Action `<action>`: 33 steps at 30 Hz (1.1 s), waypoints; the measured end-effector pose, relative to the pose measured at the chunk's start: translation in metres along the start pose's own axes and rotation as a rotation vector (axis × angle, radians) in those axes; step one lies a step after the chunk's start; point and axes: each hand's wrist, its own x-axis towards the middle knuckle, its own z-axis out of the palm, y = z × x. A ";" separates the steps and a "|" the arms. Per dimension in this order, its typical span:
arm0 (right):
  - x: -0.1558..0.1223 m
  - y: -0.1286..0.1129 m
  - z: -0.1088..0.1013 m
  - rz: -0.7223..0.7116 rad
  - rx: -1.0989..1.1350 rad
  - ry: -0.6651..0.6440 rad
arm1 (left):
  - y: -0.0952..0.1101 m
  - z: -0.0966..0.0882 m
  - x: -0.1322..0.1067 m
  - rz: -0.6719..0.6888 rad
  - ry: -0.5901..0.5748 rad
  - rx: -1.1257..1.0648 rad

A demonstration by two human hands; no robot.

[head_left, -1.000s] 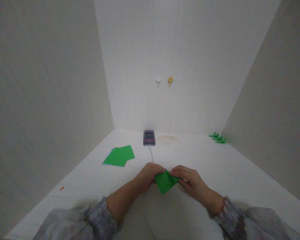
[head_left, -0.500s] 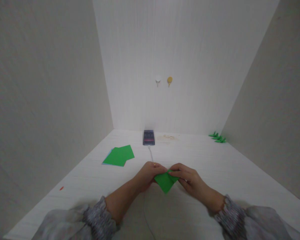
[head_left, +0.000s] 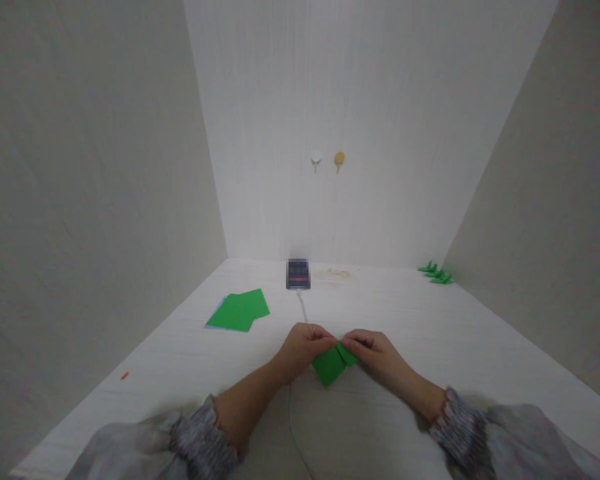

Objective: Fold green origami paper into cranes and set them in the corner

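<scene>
A partly folded sheet of green paper (head_left: 329,368) is held between both hands above the near middle of the table, one corner pointing down toward me. My left hand (head_left: 303,350), with a ring on a finger, is closed on its upper left edge. Thumb and fingers of my right hand (head_left: 375,348) pinch the upper right part, where a narrow folded flap shows. The fingertips of the two hands almost meet at the top of the paper. Some of the fingers behind the paper are hidden.
Green paper sheets (head_left: 240,311) lie at the left. Several folded green paper pieces (head_left: 436,273) sit at the far right. A dark blurred device (head_left: 298,274) stands by the back wall, its white cable (head_left: 293,427) running toward me. A red scrap (head_left: 125,376) lies far left.
The right fingers have drawn in to a pinch near the paper's top centre. The paper has turned slightly, its lower corner shifting left, and the right flap now stands out more.
</scene>
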 end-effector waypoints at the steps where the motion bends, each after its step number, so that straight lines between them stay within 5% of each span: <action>1: 0.001 0.001 0.001 0.030 0.012 0.002 | -0.001 0.000 0.000 0.001 0.000 0.014; 21: -0.001 0.002 0.009 0.086 0.105 0.090 | 0.002 0.003 -0.003 -0.072 -0.068 -0.198; 33: 0.001 0.005 0.007 0.113 0.180 0.087 | -0.001 0.001 -0.001 -0.023 -0.002 -0.148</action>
